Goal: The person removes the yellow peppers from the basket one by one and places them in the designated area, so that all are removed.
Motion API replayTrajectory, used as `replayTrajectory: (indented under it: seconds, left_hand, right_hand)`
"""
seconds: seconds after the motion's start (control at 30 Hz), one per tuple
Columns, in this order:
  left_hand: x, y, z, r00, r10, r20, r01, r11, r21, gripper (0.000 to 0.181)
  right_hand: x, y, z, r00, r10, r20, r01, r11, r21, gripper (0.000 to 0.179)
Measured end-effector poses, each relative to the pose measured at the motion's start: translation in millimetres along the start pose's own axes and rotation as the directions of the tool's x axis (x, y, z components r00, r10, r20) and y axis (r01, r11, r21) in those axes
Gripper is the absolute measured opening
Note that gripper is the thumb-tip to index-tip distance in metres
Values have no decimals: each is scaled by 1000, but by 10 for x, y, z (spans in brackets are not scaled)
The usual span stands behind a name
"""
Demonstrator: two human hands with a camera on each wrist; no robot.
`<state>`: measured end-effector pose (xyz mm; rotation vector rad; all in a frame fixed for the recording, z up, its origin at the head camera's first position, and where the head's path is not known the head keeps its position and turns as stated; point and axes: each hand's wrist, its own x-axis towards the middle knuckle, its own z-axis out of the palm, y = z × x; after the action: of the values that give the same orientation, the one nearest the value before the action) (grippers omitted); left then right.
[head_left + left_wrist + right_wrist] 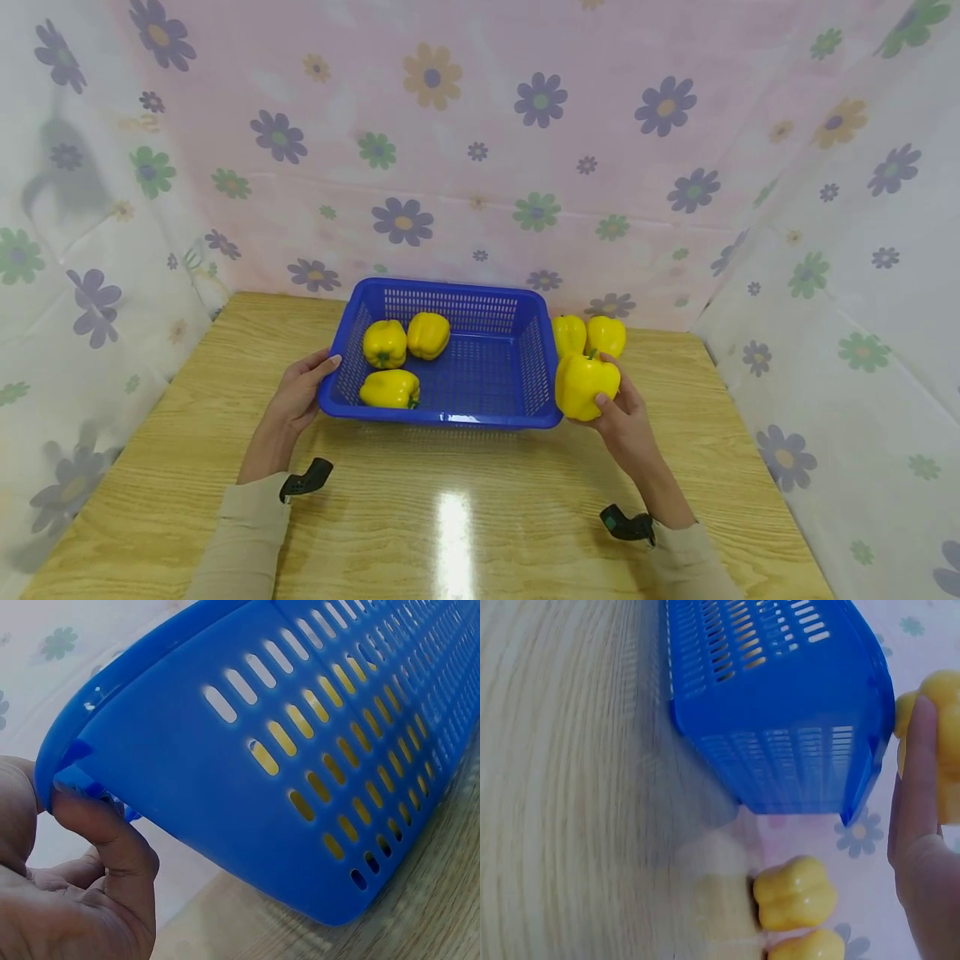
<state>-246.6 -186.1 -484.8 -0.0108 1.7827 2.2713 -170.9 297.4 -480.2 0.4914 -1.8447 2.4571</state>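
Observation:
A blue plastic basket [480, 375] with slotted walls stands on the table, and yellow bell peppers [385, 343] lie in its left half, three in all. My left hand [296, 392] grips the basket's left rim, thumb on top and fingers curled under, as the left wrist view shows. In my right hand [624, 417] is another yellow bell pepper [581, 387], held just beside the basket's right wall at rim height. Behind it, two more yellow bell peppers [606, 336] rest on the table, partly covered by the held one.
The wooden table [390, 517] carries everything and reflects a bright light near its front. Flower-patterned cloth [480, 167] hangs behind it and along both sides. Black wrist cameras [628, 525] are strapped on both forearms.

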Motion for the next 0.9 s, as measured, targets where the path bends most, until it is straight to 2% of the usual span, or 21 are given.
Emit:
replayTrajectory:
  seconds: [0.23, 0.33, 0.5, 0.6, 0.7, 0.8, 0.9]
  left_hand:
    - [6, -10, -2, 1000, 7, -2, -7, 1000, 1, 68]
    - [5, -14, -2, 1000, 11, -2, -11, 1000, 1, 67]
    - [0, -14, -4, 1000, 13, -3, -13, 1000, -2, 67]
    - [-3, -13, -5, 1000, 13, -3, -13, 1000, -4, 67]
    - [-5, -13, -3, 1000, 12, -4, -12, 1000, -7, 67]
    - [-2, -13, -1, 1000, 11, -5, -11, 1000, -8, 67]
    - [0, -13, 0, 1000, 10, -3, -10, 1000, -9, 68]
  right_hand:
    - [-116, -16, -140, 999, 23, -36, -23, 1000, -9, 51]
    - [-170, -10, -201, 998, 50, -49, -51, 998, -26, 53]
    - [-258, 30, -315, 986, 118, -115, -125, 990, -62, 54]
    - [-299, 57, -384, 968, 171, -182, -193, 975, -108, 57]
    - [-327, 74, -442, 940, 205, -275, -257, 951, -170, 59]
    - [-339, 76, -490, 909, 207, -362, -294, 934, -204, 60]
    - [-339, 64, -537, 889, 202, -411, -307, 929, -207, 60]
